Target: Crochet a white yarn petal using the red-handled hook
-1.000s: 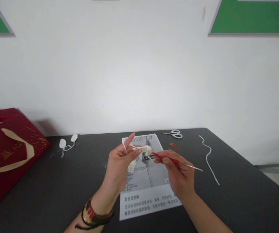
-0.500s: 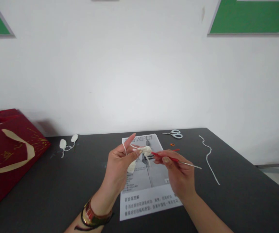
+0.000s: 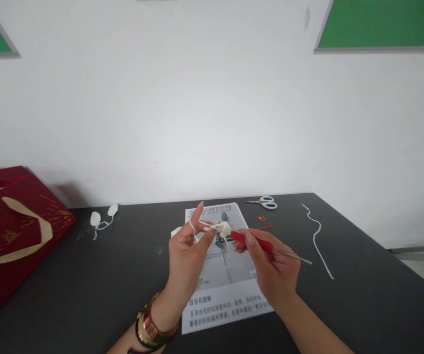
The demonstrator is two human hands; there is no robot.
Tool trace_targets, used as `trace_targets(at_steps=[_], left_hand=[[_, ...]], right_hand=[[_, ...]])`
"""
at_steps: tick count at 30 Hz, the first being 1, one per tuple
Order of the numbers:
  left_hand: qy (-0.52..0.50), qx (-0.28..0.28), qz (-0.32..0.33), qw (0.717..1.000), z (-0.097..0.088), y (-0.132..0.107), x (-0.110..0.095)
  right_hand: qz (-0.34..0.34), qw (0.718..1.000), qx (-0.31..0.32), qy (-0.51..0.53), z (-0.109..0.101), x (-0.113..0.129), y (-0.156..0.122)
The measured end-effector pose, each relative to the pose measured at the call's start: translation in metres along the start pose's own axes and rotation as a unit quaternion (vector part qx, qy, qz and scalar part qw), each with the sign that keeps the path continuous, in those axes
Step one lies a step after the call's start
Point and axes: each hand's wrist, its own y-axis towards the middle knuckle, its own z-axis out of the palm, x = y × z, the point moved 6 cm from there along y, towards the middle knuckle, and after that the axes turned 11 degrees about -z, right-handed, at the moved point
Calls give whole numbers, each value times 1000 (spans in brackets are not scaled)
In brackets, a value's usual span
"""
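Between thumb and fingers, my left hand (image 3: 187, 250) pinches a small white crocheted piece (image 3: 224, 228). White yarn (image 3: 193, 225) loops over its raised index finger. My right hand (image 3: 276, 263) is closed round the red handle of a crochet hook (image 3: 259, 242), whose bare metal shaft sticks out to the lower right. The hook's working end points at the crocheted piece; whether it sits in a stitch is too small to tell. Both hands are above a printed pattern sheet (image 3: 223, 305). Another bit of white work (image 3: 175, 231) shows partly behind my left hand.
Scissors (image 3: 267, 202), an orange stitch marker (image 3: 261, 218) and a red strip (image 3: 265, 227) lie beyond my right hand. A loose white yarn length (image 3: 317, 236) is at right. Two white crocheted petals (image 3: 95, 219) lie left, near a dark red bag (image 3: 16, 231).
My left hand has shifted slightly right and turned. The crochet hook has tilted, its rear end lower and further right. The white work behind my left hand has swung from below it to its left.
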Motion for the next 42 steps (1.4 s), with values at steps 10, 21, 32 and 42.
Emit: trace_targets(at_steps=[10, 21, 32, 42], left_hand=[[-63, 63, -61, 994, 6, 5, 15], [-166, 34, -158, 973, 5, 7, 21], [-50, 126, -167, 977, -6, 14, -7], [-7, 144, -152, 978, -9, 11, -11]], right_hand=[[166, 976, -21, 140, 0, -31, 7], [-245, 945, 203, -81, 17, 10, -11], [86, 977, 66, 185, 10, -28, 3], [87, 977, 67, 184, 1, -24, 10]])
